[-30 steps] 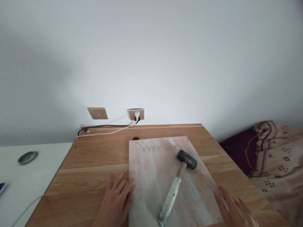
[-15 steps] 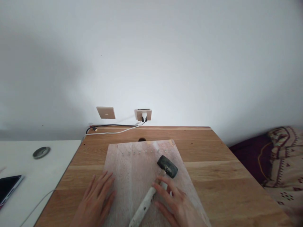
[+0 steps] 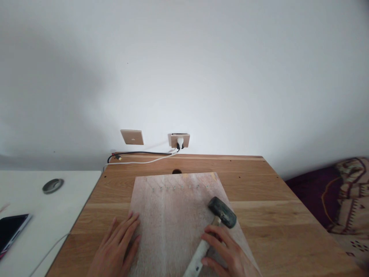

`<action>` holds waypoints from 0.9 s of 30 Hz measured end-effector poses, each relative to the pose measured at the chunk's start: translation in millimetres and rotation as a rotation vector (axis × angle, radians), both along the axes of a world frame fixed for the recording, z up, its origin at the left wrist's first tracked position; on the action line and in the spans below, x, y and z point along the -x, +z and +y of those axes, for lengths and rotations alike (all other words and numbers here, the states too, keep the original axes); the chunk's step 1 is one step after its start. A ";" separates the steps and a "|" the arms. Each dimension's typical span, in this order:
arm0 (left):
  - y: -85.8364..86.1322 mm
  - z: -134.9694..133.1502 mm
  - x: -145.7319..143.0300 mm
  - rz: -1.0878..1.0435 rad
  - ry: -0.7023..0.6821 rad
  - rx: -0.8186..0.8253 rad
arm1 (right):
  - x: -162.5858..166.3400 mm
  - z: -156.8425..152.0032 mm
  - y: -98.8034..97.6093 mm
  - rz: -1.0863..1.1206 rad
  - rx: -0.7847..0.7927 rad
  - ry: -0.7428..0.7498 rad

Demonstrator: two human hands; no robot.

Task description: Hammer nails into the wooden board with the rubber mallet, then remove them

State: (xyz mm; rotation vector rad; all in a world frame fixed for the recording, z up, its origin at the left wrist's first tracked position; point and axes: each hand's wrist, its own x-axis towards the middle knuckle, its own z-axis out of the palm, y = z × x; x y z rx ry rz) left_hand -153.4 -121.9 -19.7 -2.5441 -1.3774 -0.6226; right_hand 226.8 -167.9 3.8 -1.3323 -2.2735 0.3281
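Note:
A pale wooden board with a row of small nails near its far edge lies on a brown wooden table. A mallet with a black head and a whitish handle rests on the board's right part. My right hand curls around the handle just below the head. My left hand lies flat with fingers stretched out on the table, fingertips on the board's left edge.
A white desk adjoins on the left with a round grey disc and a dark phone. Wall sockets with cables sit behind the table. A patterned fabric lies to the right.
My right hand came in from the board's right edge and closed round the mallet handle, then shifted the mallet rightward. The board turned slightly. My left hand stayed at the board's left edge.

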 end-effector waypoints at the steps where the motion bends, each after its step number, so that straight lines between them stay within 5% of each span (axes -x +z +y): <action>1: 0.5 1.7 -0.3 -0.006 0.004 0.012 | 0.8 -0.3 1.1 0.003 -0.027 -0.002; 7: 10.2 47.7 -18.9 -0.152 0.108 0.172 | 0.4 39.8 22.0 0.018 -0.096 -0.231; 10: 18.7 82.7 -37.6 -0.239 0.087 0.284 | -7.8 86.6 38.2 -0.109 0.126 -0.371; 15: 22.4 111.4 -55.8 -0.267 0.045 0.408 | -10.6 142.0 42.9 -0.173 0.262 -0.439; 22: 29.0 115.4 -56.1 -0.329 0.039 0.514 | -3.3 156.2 36.2 -0.041 0.359 -0.439; 27: 40.0 122.4 -58.8 -0.776 0.188 0.612 | -10.0 154.9 47.3 0.308 0.323 -0.465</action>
